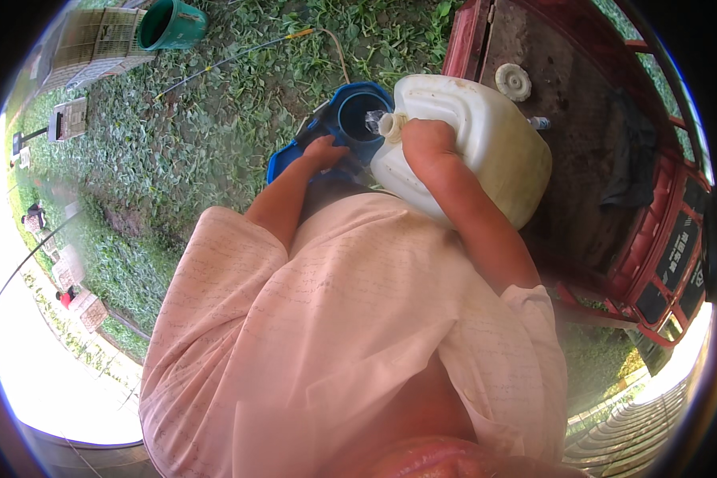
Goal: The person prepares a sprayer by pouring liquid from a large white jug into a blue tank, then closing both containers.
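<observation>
Tipping a big white jug over toward a blue sprayer tank, spout right at the tank's round opening, clear liquid showing at the mouth. Right hand clamped on the jug near its neck, fingers wrapped over the top, forearm running back along the jug's side. Left hand resting on the blue tank's rim just beside the opening, fingers curled onto the plastic, looks like steadying contact more than a full grab; can't tell how tight. Tank sitting low on the grass, just in front of a pink shirt, jug partly over it.

Off to the right, a red cart bed with a white round cap lying on its dirty floor and a dark cloth near the rail. Up top left, a green bucket on the grass beside a wire cage, plus a thin hose snaking across the weeds.
</observation>
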{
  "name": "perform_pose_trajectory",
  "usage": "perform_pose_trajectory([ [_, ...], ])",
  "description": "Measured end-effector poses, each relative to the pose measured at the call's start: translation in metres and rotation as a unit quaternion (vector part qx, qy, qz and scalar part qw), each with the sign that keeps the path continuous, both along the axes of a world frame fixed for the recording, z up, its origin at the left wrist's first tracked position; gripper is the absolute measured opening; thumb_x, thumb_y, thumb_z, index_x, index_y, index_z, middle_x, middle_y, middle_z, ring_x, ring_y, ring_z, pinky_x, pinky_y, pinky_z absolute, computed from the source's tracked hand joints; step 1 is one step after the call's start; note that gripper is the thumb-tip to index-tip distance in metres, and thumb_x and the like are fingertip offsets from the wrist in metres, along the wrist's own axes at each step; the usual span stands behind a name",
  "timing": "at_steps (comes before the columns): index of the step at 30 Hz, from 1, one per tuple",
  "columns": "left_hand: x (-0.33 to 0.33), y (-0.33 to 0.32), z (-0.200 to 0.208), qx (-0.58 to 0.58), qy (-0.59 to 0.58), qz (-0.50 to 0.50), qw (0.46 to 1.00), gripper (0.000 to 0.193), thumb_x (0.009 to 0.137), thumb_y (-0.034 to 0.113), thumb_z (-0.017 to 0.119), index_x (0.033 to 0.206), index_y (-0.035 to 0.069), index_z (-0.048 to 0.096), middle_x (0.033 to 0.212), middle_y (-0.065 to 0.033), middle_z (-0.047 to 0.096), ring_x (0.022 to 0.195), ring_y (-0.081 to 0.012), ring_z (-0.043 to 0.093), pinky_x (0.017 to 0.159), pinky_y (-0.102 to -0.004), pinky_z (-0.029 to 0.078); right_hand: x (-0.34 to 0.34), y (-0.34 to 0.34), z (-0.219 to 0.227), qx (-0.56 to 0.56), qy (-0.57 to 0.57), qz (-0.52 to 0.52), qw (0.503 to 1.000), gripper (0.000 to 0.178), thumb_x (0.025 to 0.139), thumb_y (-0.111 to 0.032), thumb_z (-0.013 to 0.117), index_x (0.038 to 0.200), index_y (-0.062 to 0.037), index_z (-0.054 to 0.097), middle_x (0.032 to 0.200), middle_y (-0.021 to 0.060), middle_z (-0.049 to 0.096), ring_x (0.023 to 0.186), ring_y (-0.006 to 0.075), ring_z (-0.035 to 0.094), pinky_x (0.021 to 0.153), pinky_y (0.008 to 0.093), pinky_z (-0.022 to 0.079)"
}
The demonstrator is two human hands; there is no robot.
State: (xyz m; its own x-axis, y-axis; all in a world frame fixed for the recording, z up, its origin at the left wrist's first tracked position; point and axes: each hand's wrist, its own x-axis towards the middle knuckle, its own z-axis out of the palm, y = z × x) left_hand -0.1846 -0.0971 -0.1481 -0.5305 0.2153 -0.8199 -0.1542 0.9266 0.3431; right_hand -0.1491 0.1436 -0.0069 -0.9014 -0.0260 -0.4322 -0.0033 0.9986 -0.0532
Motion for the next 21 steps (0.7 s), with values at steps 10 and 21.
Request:
perform_pose_trajectory([
  [10,0.003,-0.002,-0.005,0.001,0.039,-0.01,0.999,0.067,0.075,0.052,0.06,0.119,0.002,0.058,0.119,-0.0191,0.059,0.114,-0.0315,0.054,0.096,-0.0372,0.043,0.0,-0.004,0.004,-0.005,0.019,-0.008,1.0,0.015,0.077,-0.011,0.056,0.076,-0.0101,0.071,0.075,0.0108,0.07,0.07,0.0264,0.069,0.058,0.0385,0.054],
  [21,-0.001,-0.004,-0.005,0.006,0.003,-0.016,1.0,0.072,0.074,0.054,0.06,0.121,0.0,0.056,0.123,-0.0202,0.057,0.117,-0.0323,0.052,0.098,-0.0375,0.041,0.0,-0.005,0.011,-0.005,0.043,0.005,0.999,0.014,0.076,-0.011,0.057,0.074,-0.0113,0.071,0.072,0.01,0.069,0.067,0.0253,0.069,0.054,0.0372,0.053],
])
